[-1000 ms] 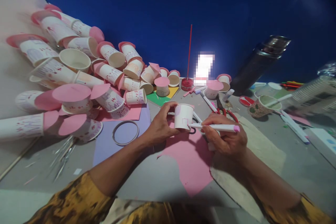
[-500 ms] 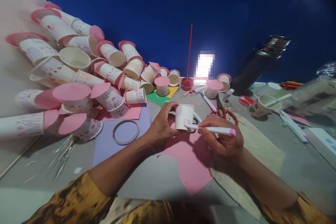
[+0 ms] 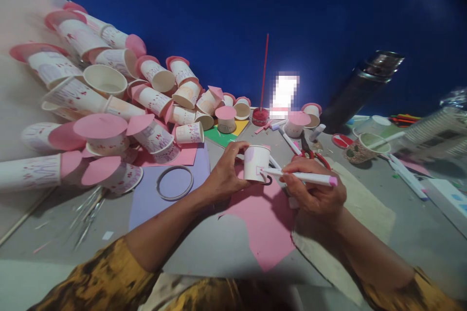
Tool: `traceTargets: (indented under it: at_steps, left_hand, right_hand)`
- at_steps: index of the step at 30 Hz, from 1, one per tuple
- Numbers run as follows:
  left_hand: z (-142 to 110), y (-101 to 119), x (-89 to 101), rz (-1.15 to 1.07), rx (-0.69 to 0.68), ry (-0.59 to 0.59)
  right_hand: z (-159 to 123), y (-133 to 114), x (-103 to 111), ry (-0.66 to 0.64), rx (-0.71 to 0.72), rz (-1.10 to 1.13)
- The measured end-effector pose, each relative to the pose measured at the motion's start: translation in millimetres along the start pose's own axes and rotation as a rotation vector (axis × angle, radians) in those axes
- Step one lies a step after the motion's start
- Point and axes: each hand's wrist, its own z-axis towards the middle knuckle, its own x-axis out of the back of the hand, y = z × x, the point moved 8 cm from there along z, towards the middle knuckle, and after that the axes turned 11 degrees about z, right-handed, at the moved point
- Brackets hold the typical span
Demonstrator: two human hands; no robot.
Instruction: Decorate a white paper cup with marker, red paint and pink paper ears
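- Cup (image 3: pixel 256 161) of white paper is held between two hands, above the cut pink sheet (image 3: pixel 270 233).
- Left hand (image 3: pixel 228 170) is half curled; its thumb and fingers grip the cup from the side.
- Right hand (image 3: pixel 315 194) is closed around a white marker (image 3: pixel 310 178) — the tip is at the small pink square on the cup, but exact contact I cannot tell.
- Done, as far as it shows: one lilac patch and the square.
- Left to do, I judge: purple strokes, red dots and wide pink top, as decorated cups (image 3: pixel 155 102) in the pile have — so it seems an early stage.
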Motion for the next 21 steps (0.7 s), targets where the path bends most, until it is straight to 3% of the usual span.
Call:
traceTargets:
  at_steps: [7, 21]
  left_hand:
    - [-2.0, 3.3, -1.5, 0.005, -0.017, 0.003]
    - [-3.5, 1.7, -3.7, 0.038, 0.010, -0.026]
  right_hand:
    - [1.2, -0.1, -5.5, -0.078, 0.012, -0.031]
    - [1.7, 2.8, 1.0, -0.023, -0.005, -0.058]
